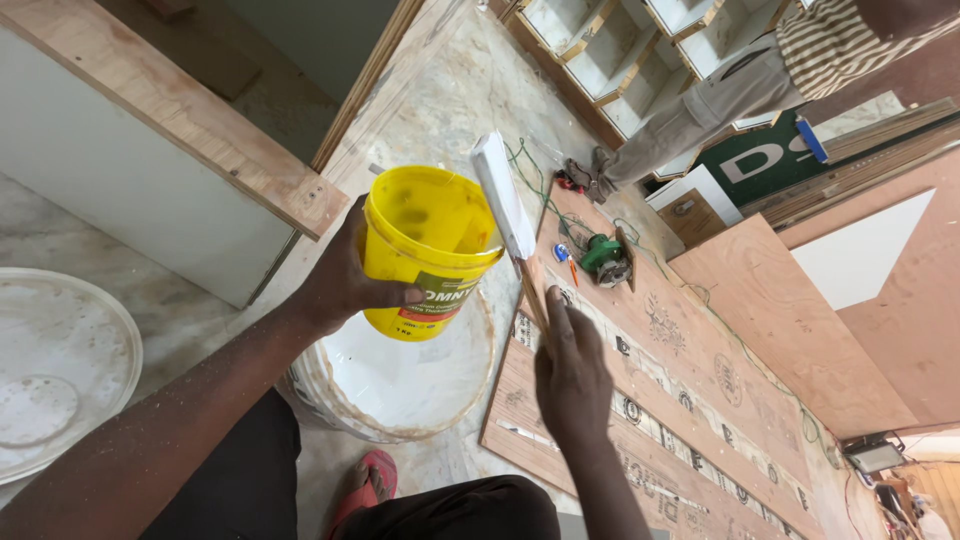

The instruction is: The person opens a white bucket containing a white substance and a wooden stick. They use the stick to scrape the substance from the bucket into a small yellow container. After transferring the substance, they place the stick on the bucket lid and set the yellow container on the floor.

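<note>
The left hand [345, 280] is wrapping around a small yellow plastic bucket [430, 250], fingers curled behind its wall and thumb pressing across the front label, and is holding it tilted in the air over a large white plastic pail [400, 385] with white paint inside. The right hand [572, 375] is closing in a fist around the wooden handle of a wide flat brush with white-coated bristles [503, 195], keeping the brush head raised just beside the yellow bucket's rim; whether bristles and rim are touching cannot be told.

Counting: one yellow bucket, one white pail, one brush, and one round white lid [60, 370] lying flat on the pale marble floor [440, 90] at the left, well apart from the pail. One green power tool [605, 260] is sitting on a long printed plywood board [680, 400] that is lying on the floor to the right, its near edge touching or just beside the pail. A red sandal [368, 485] is showing below the pail.

A white panel with a plywood edge [170, 120] is standing close at the upper left. Another person in grey trousers [690, 115] is crouching by white open shelving [620, 45] at the top. Open floor is running between the panel and the board.
</note>
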